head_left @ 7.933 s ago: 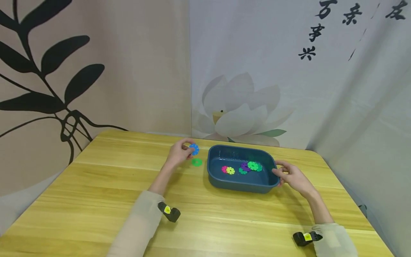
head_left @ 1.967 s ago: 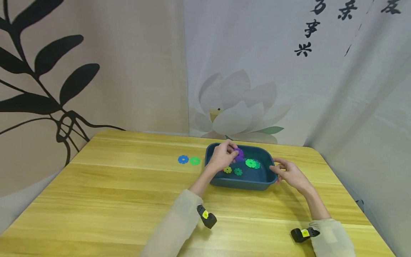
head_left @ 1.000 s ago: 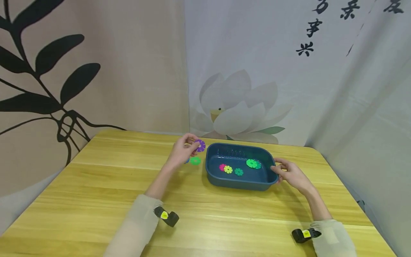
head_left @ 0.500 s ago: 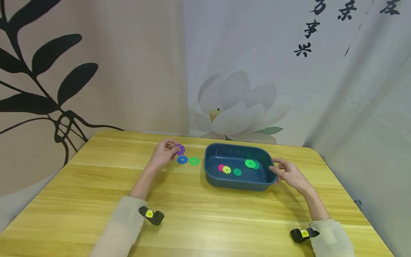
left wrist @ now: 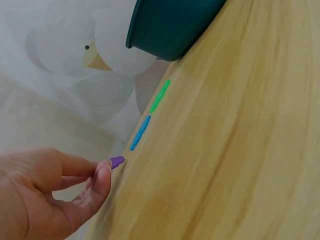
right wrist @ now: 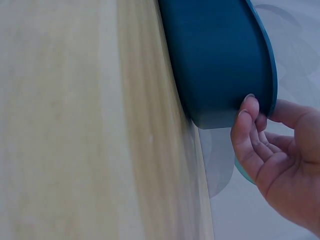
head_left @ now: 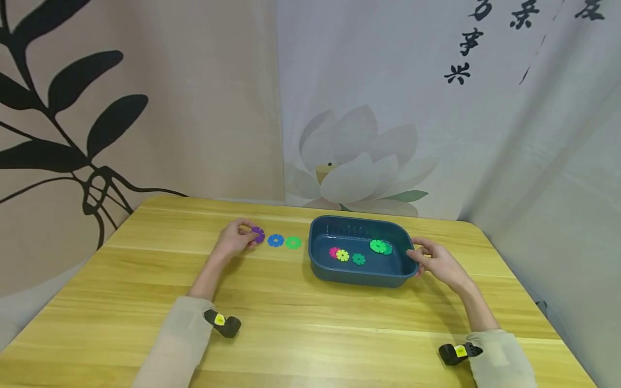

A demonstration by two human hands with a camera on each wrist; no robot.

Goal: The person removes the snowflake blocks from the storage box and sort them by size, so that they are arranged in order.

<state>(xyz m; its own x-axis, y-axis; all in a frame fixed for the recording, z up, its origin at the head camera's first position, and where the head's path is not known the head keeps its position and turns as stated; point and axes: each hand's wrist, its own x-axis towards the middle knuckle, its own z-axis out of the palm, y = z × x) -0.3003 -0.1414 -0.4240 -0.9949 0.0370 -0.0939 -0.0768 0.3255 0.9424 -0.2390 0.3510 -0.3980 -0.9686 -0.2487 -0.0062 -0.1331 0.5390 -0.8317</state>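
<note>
My left hand [head_left: 235, 238] pinches a purple notched disc [head_left: 259, 235] between thumb and fingers, at the left end of a row with a blue disc [head_left: 275, 240] and a green disc [head_left: 293, 242]. In the left wrist view the purple disc [left wrist: 117, 162] is slightly tilted, close to the table surface. My right hand [head_left: 439, 263] grips the right end of the dark blue bin [head_left: 359, 278], its thumb and fingers at the rim. Inside the bin lie a pink disc [head_left: 333, 252], a yellow disc [head_left: 343, 255] and several green ones [head_left: 378, 246].
The wooden table [head_left: 310, 334] runs back to a printed curtain [head_left: 218, 108] behind it. Wrist cameras sit on both sleeves, the left one [head_left: 226, 325] and the right one [head_left: 456, 354], each over the table.
My left hand has taken the purple disc out of the bin and carried it left, past the green and blue discs, then lower toward the table. The right hand stays at the bin's rim.
</note>
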